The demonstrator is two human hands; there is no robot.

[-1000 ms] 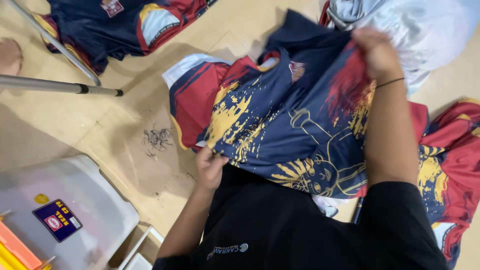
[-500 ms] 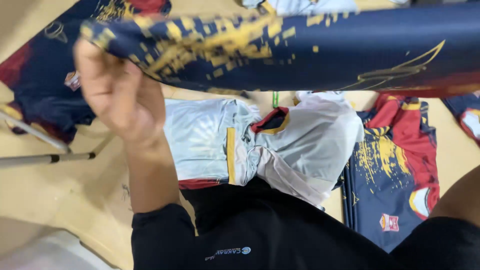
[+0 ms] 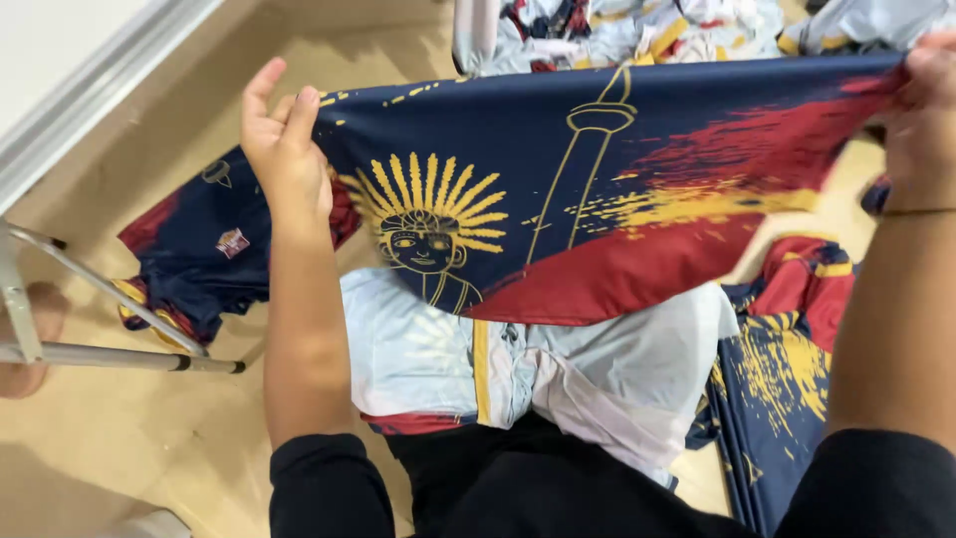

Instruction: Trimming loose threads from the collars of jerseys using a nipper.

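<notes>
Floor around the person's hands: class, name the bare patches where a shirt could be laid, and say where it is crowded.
Bare floor lies lower left, between the metal frame leg and the left forearm. More shows upper left, between the wall trim and the left hand. Centre and right are crowded: held navy jersey, inside-out shirt, jersey beside it.

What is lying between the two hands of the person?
In the head view, a navy, red and yellow printed jersey is stretched from the left hand to the right hand; both hands grip its edges.
</notes>
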